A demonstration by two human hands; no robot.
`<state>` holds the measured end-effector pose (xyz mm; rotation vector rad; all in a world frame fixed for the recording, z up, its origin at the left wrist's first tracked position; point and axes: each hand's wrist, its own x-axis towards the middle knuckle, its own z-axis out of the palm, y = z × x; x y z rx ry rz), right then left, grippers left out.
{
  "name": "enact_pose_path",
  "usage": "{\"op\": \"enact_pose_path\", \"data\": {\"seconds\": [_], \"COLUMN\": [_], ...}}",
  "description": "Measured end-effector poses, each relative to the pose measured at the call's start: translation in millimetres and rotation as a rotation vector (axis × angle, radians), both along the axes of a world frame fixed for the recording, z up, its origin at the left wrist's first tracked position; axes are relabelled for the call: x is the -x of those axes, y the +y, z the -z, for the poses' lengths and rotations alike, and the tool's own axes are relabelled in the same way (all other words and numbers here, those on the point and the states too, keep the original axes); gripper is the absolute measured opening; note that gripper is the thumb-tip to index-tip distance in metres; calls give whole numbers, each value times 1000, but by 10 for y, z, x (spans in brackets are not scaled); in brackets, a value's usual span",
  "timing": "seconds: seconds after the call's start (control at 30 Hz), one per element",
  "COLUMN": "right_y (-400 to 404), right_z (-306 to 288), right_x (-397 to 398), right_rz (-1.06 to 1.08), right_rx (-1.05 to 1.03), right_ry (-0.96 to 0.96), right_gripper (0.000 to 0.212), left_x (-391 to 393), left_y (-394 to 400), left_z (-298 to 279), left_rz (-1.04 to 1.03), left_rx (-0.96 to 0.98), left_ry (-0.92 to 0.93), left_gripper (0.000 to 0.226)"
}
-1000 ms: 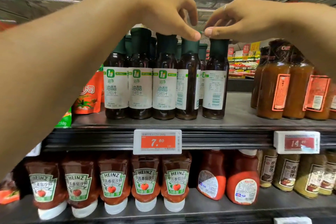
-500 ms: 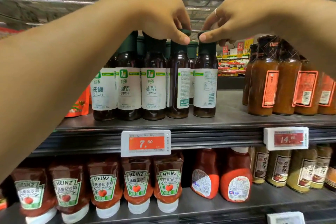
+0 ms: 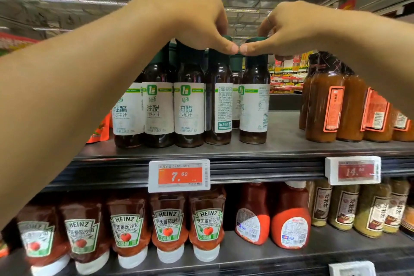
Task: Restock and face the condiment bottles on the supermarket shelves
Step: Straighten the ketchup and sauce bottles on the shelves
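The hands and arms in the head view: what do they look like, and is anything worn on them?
Both forearms are bare, with no sleeves, gloves or watch in view. The right hand wears a thin, light-coloured ring on one of its fingers. The left hand shows no ring or other item.

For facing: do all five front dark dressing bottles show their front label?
No: the two bottles under the hands show side text panels.

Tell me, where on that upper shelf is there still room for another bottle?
Bare upper shelf lies between the rightmost dark dressing bottle and the orange sauce bottles. Left of that gap the dressing bottles stand packed side by side. The ketchup shelf below looks full.
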<state>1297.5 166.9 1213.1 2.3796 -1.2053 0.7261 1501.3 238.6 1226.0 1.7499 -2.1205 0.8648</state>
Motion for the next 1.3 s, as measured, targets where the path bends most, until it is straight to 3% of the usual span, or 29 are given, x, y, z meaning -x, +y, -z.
{"op": "enact_pose_path", "data": {"seconds": [0.1, 0.23, 0.4, 0.67, 0.87, 1.17, 1.3], "right_y": [-6, 11, 36, 33, -8, -28, -43], "right_z": [-22, -25, -2, 142, 118, 145, 160], "right_x": [20, 54, 97, 98, 90, 100, 116], "right_rz": [-53, -148, -227, -279, -177, -394, -414], "right_rx": [-98, -260, -397, -375, -184, -465, -505], "right_ry": [9, -79, -142, -230, -136, -292, -289], "right_gripper": [71, 70, 43, 80, 92, 40, 36], "left_x": [22, 23, -12, 43, 79, 13, -16], "left_y": [52, 92, 145, 148, 62, 129, 100], "left_z": [-11, -16, -49, -18, -12, -44, -35], "left_rz": [-1, 33, 131, 183, -14, 41, 74], "left_rx": [-29, -63, -154, -151, -20, -107, -104], "left_ry": [-4, 34, 144, 243, 115, 121, 120], "left_gripper": [59, 51, 37, 25, 58, 36, 34]}}
